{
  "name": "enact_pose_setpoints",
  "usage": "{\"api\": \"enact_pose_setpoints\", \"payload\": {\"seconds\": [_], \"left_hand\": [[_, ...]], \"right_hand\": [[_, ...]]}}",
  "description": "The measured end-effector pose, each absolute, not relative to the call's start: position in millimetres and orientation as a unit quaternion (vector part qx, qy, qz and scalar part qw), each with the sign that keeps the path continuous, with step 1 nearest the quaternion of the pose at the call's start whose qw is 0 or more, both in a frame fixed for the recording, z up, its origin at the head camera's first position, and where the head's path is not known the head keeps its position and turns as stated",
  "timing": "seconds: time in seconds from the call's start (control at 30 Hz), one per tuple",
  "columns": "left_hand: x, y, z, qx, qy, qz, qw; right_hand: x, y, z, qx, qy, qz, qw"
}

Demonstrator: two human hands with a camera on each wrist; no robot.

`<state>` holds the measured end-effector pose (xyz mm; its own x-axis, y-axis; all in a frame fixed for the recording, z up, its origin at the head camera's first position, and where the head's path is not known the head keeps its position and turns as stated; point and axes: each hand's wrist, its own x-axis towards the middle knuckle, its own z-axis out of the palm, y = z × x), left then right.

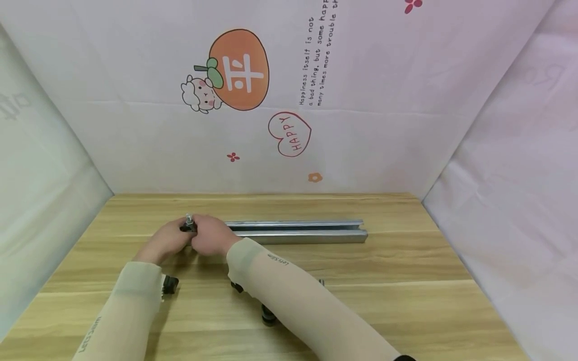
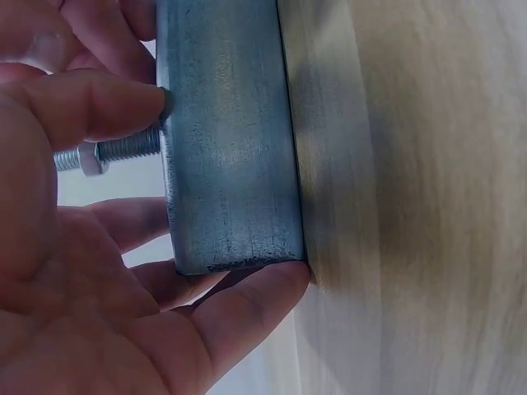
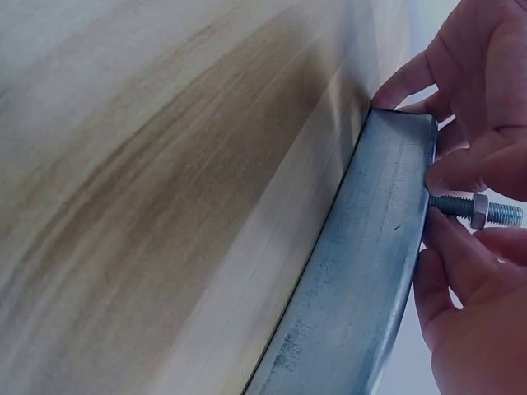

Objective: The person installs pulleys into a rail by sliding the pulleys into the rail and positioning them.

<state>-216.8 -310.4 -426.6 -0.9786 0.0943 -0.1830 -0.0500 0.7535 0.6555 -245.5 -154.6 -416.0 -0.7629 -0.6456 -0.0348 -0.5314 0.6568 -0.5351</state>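
A grey metal channel (image 1: 311, 238) lies along the back of the wooden table. A threaded bolt (image 3: 502, 214) with a hex nut (image 3: 480, 211) stands up out of the channel's open side, near its left end. My left hand (image 1: 169, 238) grips that end: its thumb is at the upper edge beside the bolt, and other fingers reach round the end face down to the tabletop. From the other side of the bolt, my right hand (image 1: 212, 235) holds the channel's upper edge, fingertips right at the bolt's base. The bolt's lower end is hidden inside the channel.
A small black part (image 1: 170, 285) lies beside my left sleeve. Other dark parts, one a round black piece (image 1: 268, 316), peek out from under my right forearm. A small metal tip (image 1: 321, 282) shows beyond that sleeve. White printed cloth (image 1: 361, 125) walls the table.
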Motion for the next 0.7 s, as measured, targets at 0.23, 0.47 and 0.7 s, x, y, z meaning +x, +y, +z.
{"api": "enact_pose_setpoints", "payload": {"seconds": [0.23,0.47,0.7], "left_hand": [[-218,-309,-428,-0.003,0.925,0.365,0.102],[-220,-309,-430,0.003,0.928,0.360,0.094],[-219,-306,-431,-0.006,0.933,0.346,0.096]], "right_hand": [[-244,-151,-416,-0.349,0.886,-0.262,0.159],[-244,-145,-414,-0.355,0.879,-0.252,0.196],[-253,-118,-400,-0.398,0.877,-0.195,0.185]]}}
